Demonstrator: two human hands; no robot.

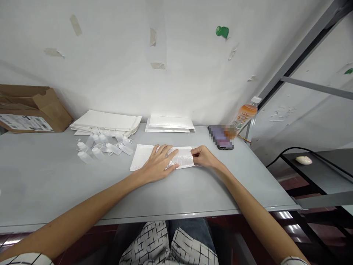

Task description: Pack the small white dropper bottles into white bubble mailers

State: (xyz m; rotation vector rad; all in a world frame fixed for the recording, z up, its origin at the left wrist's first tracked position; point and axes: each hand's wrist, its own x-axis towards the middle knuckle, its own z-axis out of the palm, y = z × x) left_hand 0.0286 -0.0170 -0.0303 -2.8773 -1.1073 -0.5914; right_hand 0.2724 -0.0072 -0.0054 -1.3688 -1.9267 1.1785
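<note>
A white padded envelope (141, 156) lies on the grey table in front of me, with a shiny translucent strip (183, 159) showing on its right part. My left hand (160, 162) rests across its middle, fingers spread and stretched out over the surface. At the right end, my right hand (202, 156) has its fingers curled and pinched on the envelope's edge; the fingertips are partly hidden. Left of the envelope stand and lie several small white squeeze bottles (102, 145) with caps and loops.
Behind the bottles lies a stack of white envelopes (107, 121), beside another small white pile (171, 122). A cardboard box (33, 108) stands at the far left. To the right are a phone (220, 137) and an orange drink bottle (244, 116). The table's front edge (171, 217) is near my lap.
</note>
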